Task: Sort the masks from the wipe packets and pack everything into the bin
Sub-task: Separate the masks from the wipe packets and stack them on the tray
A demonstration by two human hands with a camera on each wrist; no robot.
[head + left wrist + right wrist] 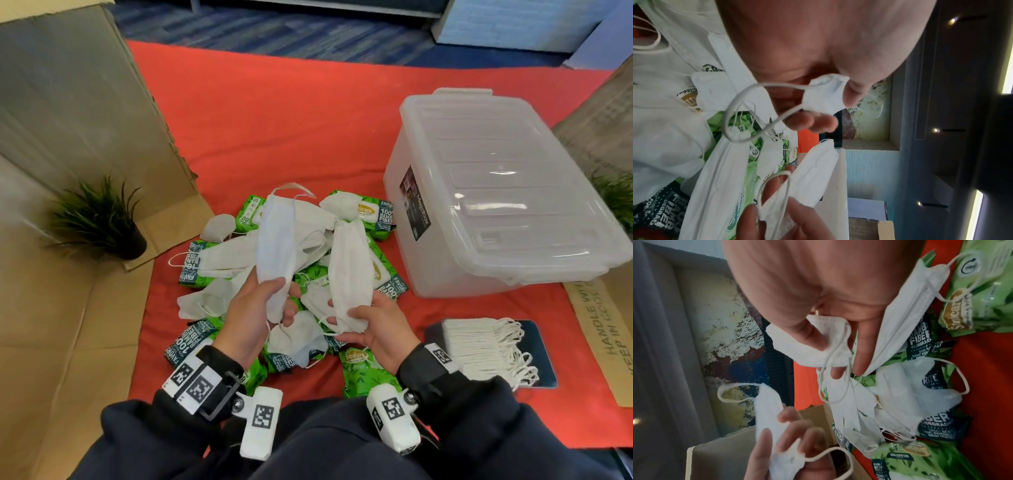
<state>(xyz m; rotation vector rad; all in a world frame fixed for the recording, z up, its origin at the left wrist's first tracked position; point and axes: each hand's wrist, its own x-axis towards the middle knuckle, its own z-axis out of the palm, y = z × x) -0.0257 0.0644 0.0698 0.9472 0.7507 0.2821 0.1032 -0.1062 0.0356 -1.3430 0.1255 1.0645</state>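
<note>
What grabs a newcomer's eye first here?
The heap of white masks and green wipe packets mid-frame on the red cloth. Above it, the left hand and right hand each hold up one mask. To the right stands the clear bin, lid on, with a neat mask stack in front.

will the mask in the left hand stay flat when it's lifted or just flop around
Likely floppy: the mask is held by one end in the left hand and bends along its length. Probably very light, since fingertips alone carry it. Its ear loop dangles loose and could snag on the pile.
</note>
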